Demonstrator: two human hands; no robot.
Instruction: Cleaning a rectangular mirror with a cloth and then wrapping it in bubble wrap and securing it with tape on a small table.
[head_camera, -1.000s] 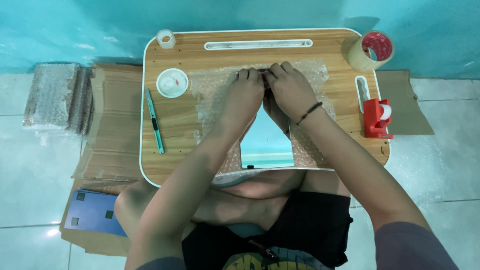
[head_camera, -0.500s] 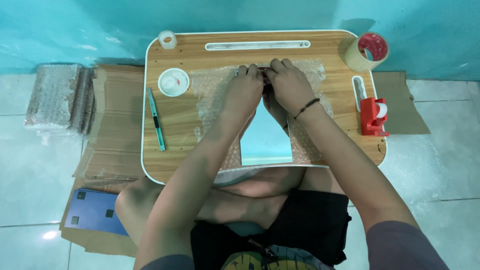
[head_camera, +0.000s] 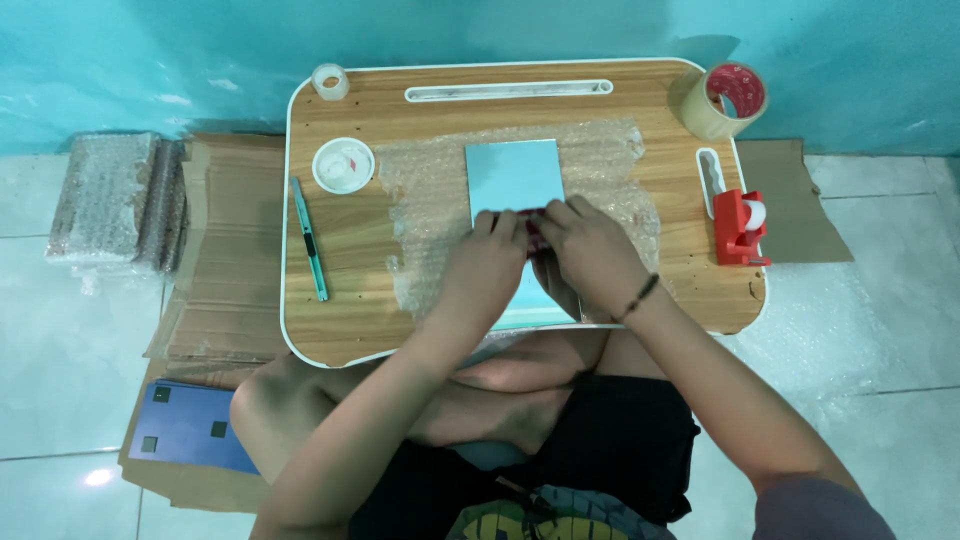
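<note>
A light blue flat rectangular panel (head_camera: 512, 178) lies on a sheet of bubble wrap (head_camera: 425, 235) spread over a wooden lap table (head_camera: 350, 320). My left hand (head_camera: 485, 262) and my right hand (head_camera: 590, 255) meet over the panel's middle. Their fingertips pinch a small dark red thing (head_camera: 534, 226) between them. The near half of the panel is hidden under my hands; the far half is bare.
On the table are a brown tape roll (head_camera: 725, 100), a red tape dispenser (head_camera: 740, 228), a green utility knife (head_camera: 310, 240), a white round container (head_camera: 343, 165) and a small clear tape roll (head_camera: 330, 82). Flat cardboard (head_camera: 220, 260), rolled bubble wrap (head_camera: 105, 195) and a blue panel (head_camera: 190, 425) lie left on the floor.
Both hands have come from the bubble wrap's far edge toward me to the panel's middle. The far half of the blue panel now shows.
</note>
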